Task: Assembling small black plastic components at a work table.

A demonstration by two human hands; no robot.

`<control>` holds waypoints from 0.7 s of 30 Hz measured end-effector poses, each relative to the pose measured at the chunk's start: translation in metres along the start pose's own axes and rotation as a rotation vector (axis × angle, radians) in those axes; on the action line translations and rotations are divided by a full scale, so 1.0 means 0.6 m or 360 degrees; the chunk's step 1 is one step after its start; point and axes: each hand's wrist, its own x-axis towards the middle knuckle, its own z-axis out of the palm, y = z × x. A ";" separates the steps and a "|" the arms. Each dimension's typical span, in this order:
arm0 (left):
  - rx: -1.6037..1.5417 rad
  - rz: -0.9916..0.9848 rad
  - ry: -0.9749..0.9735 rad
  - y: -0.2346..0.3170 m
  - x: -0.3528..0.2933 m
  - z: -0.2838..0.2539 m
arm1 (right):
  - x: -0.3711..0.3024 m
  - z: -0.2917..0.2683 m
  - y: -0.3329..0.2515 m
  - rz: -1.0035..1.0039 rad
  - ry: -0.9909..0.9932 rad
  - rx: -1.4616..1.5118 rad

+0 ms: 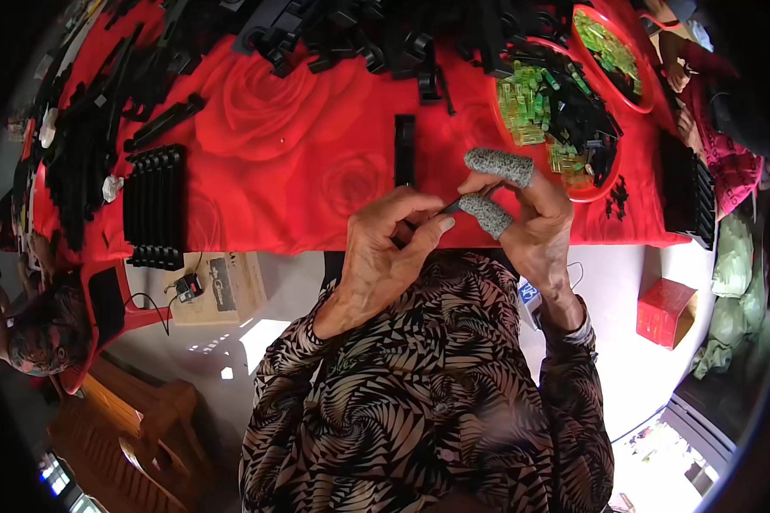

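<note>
Just above the near edge of the red, rose-printed tabletop point(274, 197), I see both hands close together, right of that edge's middle. The left hand point(385, 238) is pinched, thumb and fingers together, on a small dark piece point(450, 208). The right hand point(541, 214), with grey speckled finger sleeves point(498, 165) on two digits, is closed on the piece's other end. The piece is mostly covered, so I can't make out its full shape.

Just beyond the left hand, I have a long black part point(405, 147) lying end-on to the near edge. Toward the near left corner sits a row of black strips point(154, 198), side by side. Black parts point(342, 38) crowd the far edge. On the right I see a red tray point(592, 195) with yellow-green tubes point(522, 103) and black pieces in it, and small black bits point(616, 198) just outside its rim.
</note>
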 end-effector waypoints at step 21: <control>0.0194 0.0415 0.0190 -0.001 -0.001 -0.003 | -0.003 0.016 0.005 0.0041 0.0014 0.0112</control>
